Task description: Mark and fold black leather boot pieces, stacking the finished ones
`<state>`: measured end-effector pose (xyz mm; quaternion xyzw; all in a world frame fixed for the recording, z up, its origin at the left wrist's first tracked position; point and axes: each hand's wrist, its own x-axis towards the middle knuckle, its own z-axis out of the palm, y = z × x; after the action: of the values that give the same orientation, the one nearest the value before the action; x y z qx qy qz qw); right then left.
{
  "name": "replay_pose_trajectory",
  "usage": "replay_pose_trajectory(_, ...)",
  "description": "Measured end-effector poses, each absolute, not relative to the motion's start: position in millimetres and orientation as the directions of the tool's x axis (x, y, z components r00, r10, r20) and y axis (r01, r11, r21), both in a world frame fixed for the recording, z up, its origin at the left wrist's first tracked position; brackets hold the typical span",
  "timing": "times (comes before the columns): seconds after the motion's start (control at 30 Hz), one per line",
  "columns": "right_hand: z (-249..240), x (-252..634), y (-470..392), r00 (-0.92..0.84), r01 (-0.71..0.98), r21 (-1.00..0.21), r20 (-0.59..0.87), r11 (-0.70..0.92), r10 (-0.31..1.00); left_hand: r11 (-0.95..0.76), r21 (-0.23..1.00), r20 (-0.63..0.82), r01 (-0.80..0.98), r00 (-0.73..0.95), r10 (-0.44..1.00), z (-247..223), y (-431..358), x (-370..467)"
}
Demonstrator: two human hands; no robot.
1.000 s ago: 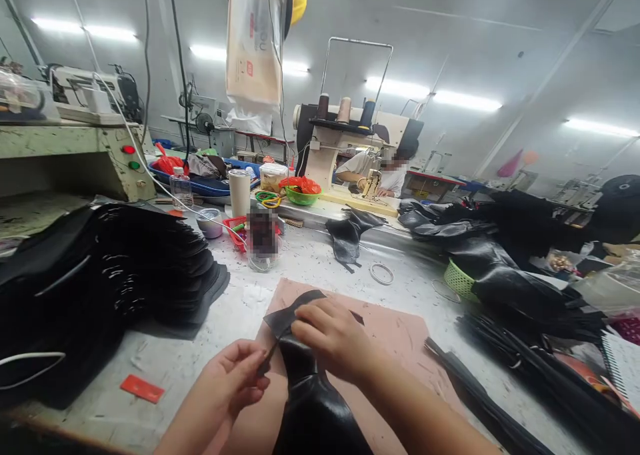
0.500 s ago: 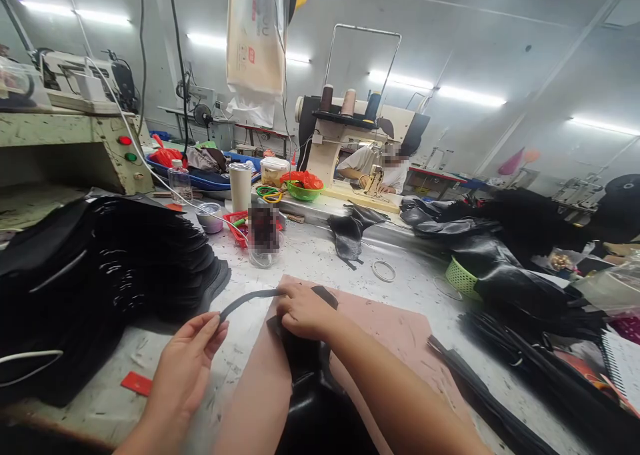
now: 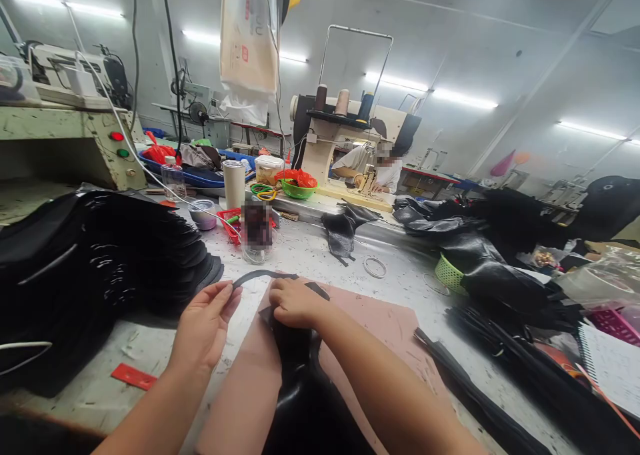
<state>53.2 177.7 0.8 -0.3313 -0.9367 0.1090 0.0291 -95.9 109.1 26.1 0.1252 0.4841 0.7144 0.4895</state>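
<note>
My left hand pinches one end of a thin dark grey strip between thumb and fingers. The strip arches across to my right hand, whose curled fingers press it at the top edge of a glossy black leather piece. That piece widens toward me and lies over a pink board. My right fingertips are partly hidden, and so is the strip's course beneath them. A dark corner of material sticks out beyond my right hand.
Stacked black pieces fill the left side. A red tag lies near the front. Long black strips and a green basket lie right. Behind stand a tumbler and a sewing machine, with a person beyond.
My left hand has moved up and closer to my right hand, so the strip arches more tightly between them. My right hand keeps its place on the black piece. The view has shifted slightly.
</note>
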Motion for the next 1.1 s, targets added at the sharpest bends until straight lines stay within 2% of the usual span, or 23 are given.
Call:
replay_pose_trajectory(0.17,-1.1,71.6,182.1,-0.729,0.676,-0.216,-0.059,0.704,0.682,0.002,0.842,-0.274,-0.539,-0.424,0.863,25.2,107.6,-92.4)
replay_pose_trajectory(0.3,-9.4,84.0,174.3,-0.728,0.681,-0.176,-0.054,0.711,0.684,0.013,0.888,-0.202,-0.46,-0.363,0.91,21.4,107.8,-89.6)
replay_pose_trajectory(0.57,-22.4,108.6,145.2,-0.681,0.719,-0.153,0.042,0.678,0.731,0.091,0.963,-0.139,-0.252,-0.181,0.974,20.9,102.0,-84.9)
replay_pose_trajectory(0.77,-23.6,108.3,134.8,-0.615,0.77,-0.174,0.05,0.614,0.787,0.09,0.996,-0.091,-0.029,-0.072,0.993,24.0,102.8,-74.6)
replay_pose_trajectory(0.93,10.6,127.4,127.9,-0.606,0.76,-0.256,0.054,0.598,0.794,0.088,0.993,-0.095,-0.077,-0.094,0.991,29.2,110.4,-68.3)
replay_pose_trajectory(1.1,70.7,157.3,111.7,-0.484,0.807,-0.324,0.117,0.494,0.867,0.122,0.978,-0.128,-0.172,-0.027,0.991,36.8,116.8,-55.9)
